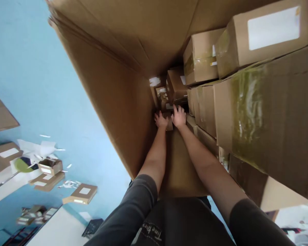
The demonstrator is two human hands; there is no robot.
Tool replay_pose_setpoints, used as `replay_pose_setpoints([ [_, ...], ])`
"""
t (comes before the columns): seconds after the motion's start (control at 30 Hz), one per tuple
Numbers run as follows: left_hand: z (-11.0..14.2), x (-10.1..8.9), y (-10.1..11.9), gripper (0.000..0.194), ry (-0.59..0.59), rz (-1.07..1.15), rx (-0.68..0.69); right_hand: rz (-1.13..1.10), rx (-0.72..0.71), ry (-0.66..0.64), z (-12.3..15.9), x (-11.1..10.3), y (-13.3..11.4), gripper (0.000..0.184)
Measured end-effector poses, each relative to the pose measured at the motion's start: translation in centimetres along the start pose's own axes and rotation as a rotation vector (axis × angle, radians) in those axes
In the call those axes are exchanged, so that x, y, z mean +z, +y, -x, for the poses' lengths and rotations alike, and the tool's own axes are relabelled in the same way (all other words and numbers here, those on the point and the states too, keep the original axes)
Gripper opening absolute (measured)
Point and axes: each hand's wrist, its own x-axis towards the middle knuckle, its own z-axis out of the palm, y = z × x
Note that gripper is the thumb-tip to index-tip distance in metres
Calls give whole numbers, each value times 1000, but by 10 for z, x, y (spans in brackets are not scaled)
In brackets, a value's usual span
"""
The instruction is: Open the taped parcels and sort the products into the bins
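Observation:
Both my arms reach deep into a large open cardboard carton [133,112]. Near its bottom, my left hand [161,119] lies with fingers spread along the left side of a small cardboard box [169,125]. My right hand [179,117] is at that box's right side, its fingers stretched out and apart. Whether either palm presses on the box cannot be made out in the shadow. Just beyond the hands, a brown box with a pale label [177,85] sits among other small boxes.
Taped cardboard boxes [205,106] are stacked along the right, with a labelled box [269,34] on top. At the left, flat packets [83,193], a small open box [50,166] and paper scraps lie on a blue floor. A white surface [53,229] is at lower left.

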Motion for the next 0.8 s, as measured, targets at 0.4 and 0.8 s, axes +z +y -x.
replay_pose_setpoints([
  [0.4, -73, 58, -45, 96, 61, 116, -88, 48, 22, -249, -51, 106, 20, 78],
  [0.8, -82, 77, -48, 77, 115, 187, -156, -163, 64, -382, -85, 165, 32, 91],
])
